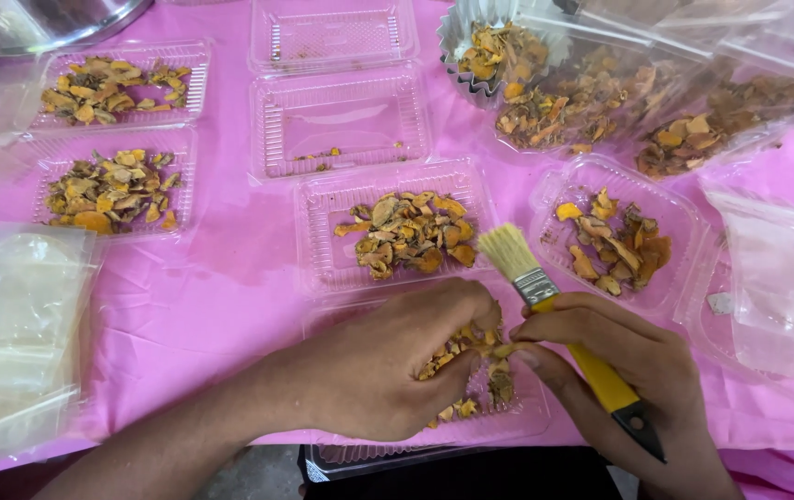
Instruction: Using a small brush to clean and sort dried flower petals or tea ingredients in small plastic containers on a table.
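your left hand (388, 366) is cupped loosely over a small heap of dried orange-brown slices (457, 356), fingertips pinching a few of them, inside the clear plastic clamshell tray (508, 428) nearest the table edge. your right hand (619, 361) is clamped on a paintbrush (545, 301) with a yellow handle, bristles pointing up and away from you, while its thumb and forefinger also meet the left fingertips on the same slices. so the two hands are together, touching over that tray.

to do this well, i'd judge you should keep the pinch light; these slices look brittle and crumbly. hold the pieces low over the tray so anything that drops lands inside it, not on the pink tablecloth (221, 296). the brush sits awkwardly in a hand that's also picking, so mind its bristles near the filled tray (323, 268) just beyond and the rounded tray (670, 278) to the right.

further off sit two more filled trays (184, 208) at left, an almost bare pair (272, 130) in the middle, a foil cup (453, 42) and bags of slices (768, 102) top right, and clear plastic bags (17, 315) by your left forearm.
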